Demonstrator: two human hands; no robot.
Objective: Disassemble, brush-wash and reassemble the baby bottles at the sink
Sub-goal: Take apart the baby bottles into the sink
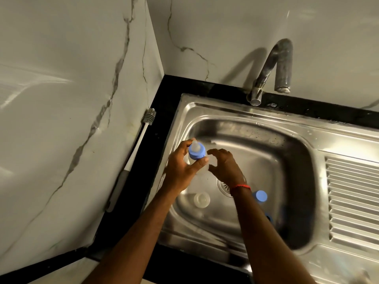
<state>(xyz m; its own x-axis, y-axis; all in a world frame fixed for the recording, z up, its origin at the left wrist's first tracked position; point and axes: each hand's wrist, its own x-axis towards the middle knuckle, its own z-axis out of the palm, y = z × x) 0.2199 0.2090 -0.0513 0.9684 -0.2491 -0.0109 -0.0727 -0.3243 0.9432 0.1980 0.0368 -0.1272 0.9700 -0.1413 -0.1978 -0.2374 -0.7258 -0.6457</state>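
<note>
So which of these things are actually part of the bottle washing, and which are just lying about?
Part of the job: bottle in the left hand, second blue-topped bottle and clear cap in the sink, brush on the counter, tap.
Just there: draining board, red wrist thread, marble wall.

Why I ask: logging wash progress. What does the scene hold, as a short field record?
left hand: grips the held bottle, blue collar and teat on
right hand: curled beside it; contact unclear
sink: clear cap; second blue-collared bottle, partly behind the right forearm
brush: against the wall, left of the sink
faucet: no water visible
</note>
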